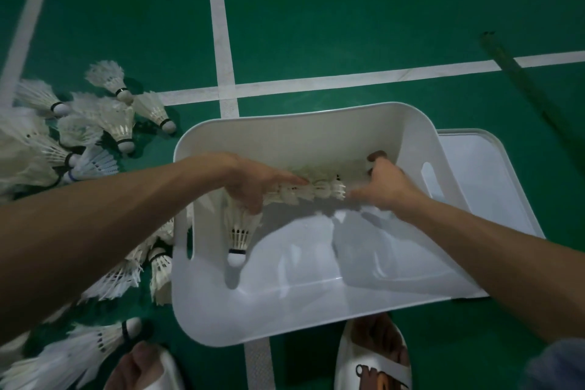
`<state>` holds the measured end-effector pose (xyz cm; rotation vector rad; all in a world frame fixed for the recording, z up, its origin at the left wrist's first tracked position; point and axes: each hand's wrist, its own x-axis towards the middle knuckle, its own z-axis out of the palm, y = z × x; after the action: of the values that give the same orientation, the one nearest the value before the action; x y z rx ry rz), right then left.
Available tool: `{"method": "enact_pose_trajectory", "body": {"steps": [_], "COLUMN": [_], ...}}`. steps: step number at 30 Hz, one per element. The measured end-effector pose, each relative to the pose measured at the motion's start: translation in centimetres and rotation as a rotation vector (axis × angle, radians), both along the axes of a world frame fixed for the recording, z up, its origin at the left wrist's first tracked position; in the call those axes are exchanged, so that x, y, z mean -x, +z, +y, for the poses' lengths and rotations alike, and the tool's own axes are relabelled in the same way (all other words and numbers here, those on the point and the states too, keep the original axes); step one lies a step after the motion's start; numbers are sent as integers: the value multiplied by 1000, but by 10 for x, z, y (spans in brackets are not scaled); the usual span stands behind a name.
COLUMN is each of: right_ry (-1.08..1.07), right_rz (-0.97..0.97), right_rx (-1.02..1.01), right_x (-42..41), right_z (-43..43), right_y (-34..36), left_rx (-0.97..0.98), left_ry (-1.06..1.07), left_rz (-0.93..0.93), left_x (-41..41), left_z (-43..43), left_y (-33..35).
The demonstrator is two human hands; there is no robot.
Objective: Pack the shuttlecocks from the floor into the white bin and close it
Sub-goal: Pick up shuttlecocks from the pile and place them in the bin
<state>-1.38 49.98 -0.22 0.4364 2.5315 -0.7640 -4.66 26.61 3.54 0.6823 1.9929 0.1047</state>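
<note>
Fingers [285,179] grip shuttlecock stack [311,192] inside white bin [285,320].

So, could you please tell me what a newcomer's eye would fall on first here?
First, the nested row of shuttlecocks held over the white bin, with the left hand at one end and the right hand at the other. Next, the loose shuttlecocks scattered on the green floor left of the bin, and the lid lying at its right side.
</note>
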Motion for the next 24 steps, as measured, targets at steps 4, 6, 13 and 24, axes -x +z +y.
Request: {"method": "enact_pose_trajectory", "body": {"steps": [4,6,13,24], "right_ry": [105,181,136,188], "right_rz": [85,241,38,-121], "right_rx": [-178,-160,516,517], "right_x": [-8,-17,-36,-42], "right_z": [-2,-10,-64,-77], "right_y": [23,35,42,31], "left_rx": [-124,-192,-468,-465], "left_ry": [98,165,516,610], "left_rz": [26,78,78,313], "left_x": [-1,-1,-17,-18], "left_z": [-5,-7,-9,-27], "left_y": [17,22,20,27]}}
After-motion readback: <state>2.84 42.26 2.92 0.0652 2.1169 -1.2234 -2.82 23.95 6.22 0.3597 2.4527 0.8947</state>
